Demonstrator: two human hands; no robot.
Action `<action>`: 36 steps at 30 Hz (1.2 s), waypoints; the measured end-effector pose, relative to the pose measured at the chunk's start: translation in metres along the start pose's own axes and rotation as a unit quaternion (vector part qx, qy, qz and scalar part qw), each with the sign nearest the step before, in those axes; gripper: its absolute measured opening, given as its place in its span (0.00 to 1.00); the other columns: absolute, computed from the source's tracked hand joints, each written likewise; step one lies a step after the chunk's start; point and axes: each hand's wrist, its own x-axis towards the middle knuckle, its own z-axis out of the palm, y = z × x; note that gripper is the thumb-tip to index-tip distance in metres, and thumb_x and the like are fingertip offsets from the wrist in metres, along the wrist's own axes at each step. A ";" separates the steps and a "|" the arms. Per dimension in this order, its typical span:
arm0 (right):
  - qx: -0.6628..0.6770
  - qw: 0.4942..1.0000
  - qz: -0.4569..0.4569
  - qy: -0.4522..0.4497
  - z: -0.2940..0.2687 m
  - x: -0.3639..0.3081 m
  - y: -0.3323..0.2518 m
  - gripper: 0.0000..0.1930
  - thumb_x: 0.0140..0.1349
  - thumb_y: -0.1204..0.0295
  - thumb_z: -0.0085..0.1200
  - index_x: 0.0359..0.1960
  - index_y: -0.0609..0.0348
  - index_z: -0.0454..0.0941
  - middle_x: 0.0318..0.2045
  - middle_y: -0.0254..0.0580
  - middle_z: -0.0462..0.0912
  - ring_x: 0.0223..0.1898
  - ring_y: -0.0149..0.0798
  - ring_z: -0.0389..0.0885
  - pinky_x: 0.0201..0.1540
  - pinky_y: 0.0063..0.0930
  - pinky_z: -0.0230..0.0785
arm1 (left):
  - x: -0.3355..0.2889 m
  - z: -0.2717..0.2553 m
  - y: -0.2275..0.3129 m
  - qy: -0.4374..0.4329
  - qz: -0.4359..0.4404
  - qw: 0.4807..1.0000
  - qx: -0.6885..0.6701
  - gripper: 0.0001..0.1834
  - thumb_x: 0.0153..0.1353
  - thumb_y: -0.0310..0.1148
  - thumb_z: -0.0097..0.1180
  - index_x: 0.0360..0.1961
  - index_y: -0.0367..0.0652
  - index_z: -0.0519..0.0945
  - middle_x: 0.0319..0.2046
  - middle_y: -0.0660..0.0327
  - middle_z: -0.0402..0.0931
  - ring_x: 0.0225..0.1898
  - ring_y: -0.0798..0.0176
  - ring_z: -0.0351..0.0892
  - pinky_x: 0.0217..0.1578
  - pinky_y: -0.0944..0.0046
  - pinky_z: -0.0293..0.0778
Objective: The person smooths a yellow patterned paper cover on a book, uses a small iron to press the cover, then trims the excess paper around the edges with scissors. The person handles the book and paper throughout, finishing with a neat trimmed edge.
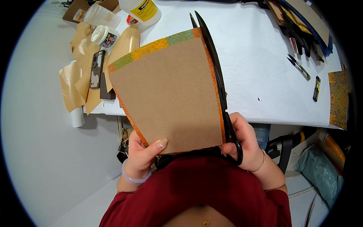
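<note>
Head view: left hand (140, 156) clamps board (170, 90), right hand (246, 143) curls round scissors (218, 72).

Right hand (247, 142), fingers (239, 123) curled; left hand (139, 159), thumb (157, 146) pointing inward; forearms (271, 178) well apart.

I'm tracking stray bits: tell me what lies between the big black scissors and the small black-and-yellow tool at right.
The head view shows a tiny scrap on otherwise bare white sheeting between scissors and tool; the snips lie farther up.
</note>
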 end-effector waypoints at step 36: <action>0.038 0.995 0.038 -0.088 -0.002 0.005 -0.017 0.31 0.64 0.45 0.58 0.49 0.61 0.64 0.29 0.32 0.70 0.26 0.22 0.63 0.31 0.16 0.59 | -0.009 -0.009 0.018 0.029 -0.015 0.999 -0.018 0.20 0.59 0.24 0.59 0.54 0.32 0.75 0.47 0.57 0.80 0.48 0.64 0.80 0.50 0.63 0.74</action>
